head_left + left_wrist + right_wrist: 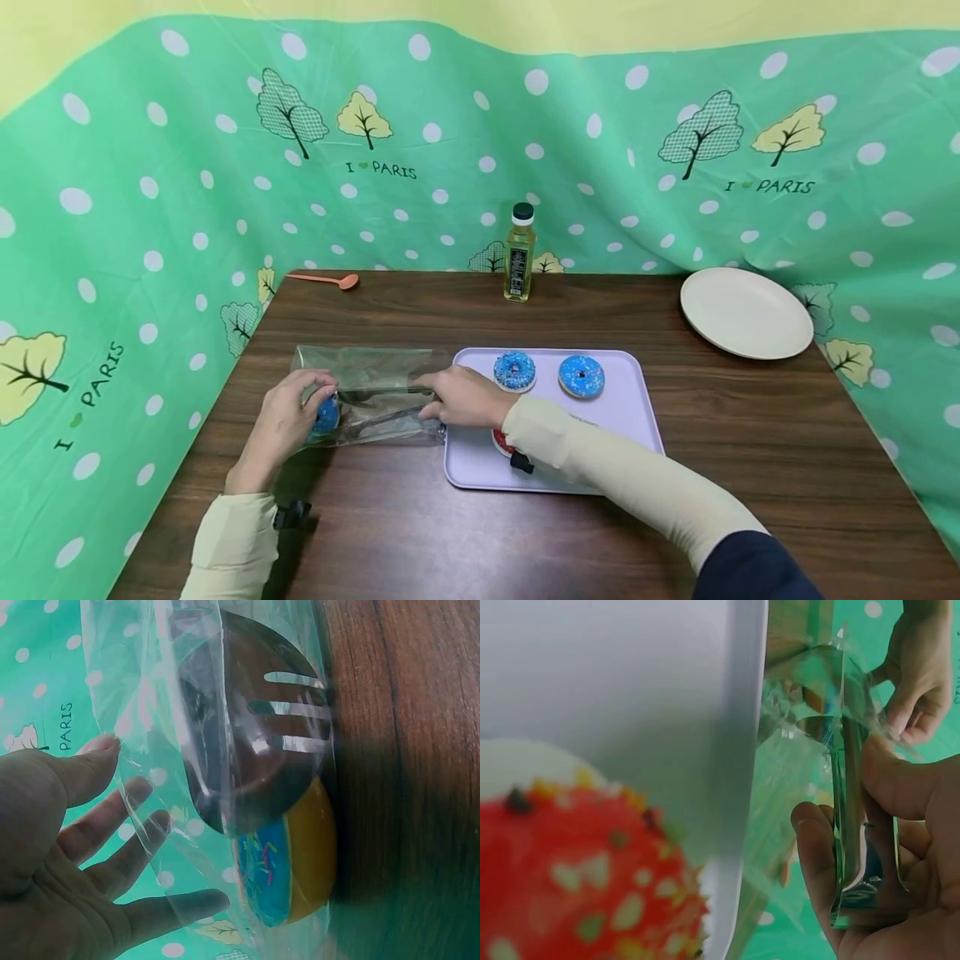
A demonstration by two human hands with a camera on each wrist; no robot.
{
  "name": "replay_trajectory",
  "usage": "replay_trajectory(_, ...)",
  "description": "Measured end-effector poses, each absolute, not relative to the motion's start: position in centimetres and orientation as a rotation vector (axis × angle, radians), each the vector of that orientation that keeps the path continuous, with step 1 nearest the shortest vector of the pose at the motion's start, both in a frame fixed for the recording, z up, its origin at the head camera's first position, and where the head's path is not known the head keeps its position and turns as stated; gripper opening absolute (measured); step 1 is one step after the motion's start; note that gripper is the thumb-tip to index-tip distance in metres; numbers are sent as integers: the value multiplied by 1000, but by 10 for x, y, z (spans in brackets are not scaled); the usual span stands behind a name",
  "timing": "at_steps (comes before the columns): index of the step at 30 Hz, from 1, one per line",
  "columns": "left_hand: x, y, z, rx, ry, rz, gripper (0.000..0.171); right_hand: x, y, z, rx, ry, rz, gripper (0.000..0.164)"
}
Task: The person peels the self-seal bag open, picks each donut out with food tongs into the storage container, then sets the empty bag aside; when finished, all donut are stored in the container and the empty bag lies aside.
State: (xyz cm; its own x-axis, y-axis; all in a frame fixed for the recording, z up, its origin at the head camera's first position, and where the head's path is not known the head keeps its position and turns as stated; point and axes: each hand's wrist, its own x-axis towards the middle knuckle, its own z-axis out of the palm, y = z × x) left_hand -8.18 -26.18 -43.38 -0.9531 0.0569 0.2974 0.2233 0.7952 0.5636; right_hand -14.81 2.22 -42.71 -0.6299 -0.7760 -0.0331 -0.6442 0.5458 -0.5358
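Note:
A clear plastic bag (pixel 378 360) lies left of the tray, its open side facing right. Inside it, a blue-iced doughnut (pixel 264 870) with sprinkles sits at the far left end. My right hand (pixel 467 397) grips metal tongs (pixel 847 787) near their bent end, at the bag's mouth. In the left wrist view, the slotted head of the tongs (pixel 232 720) is in the bag, right against the doughnut. My left hand (pixel 279 418) pinches the bag's film between thumb and fingers, beside the doughnut.
A lilac tray (pixel 618 429) holds two blue doughnuts (pixel 581 377) and a red one (pixel 592 877), partly under my right forearm. Behind stand an oil bottle (pixel 519 258) and a cream plate (pixel 746 312). An orange spoon (pixel 347 282) lies at the back left.

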Motion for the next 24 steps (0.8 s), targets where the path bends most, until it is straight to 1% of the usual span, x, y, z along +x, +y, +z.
replay_trajectory(12, -80, -264, -437, -206, -2734, -912, 11, -136, 21, -423, -1251, 2607, -656, 46)
replay_trajectory(24, -81, -268, -440, -217, -2726, -901, 10, -134, 50, -415, -1148, 2625, -746, 46)
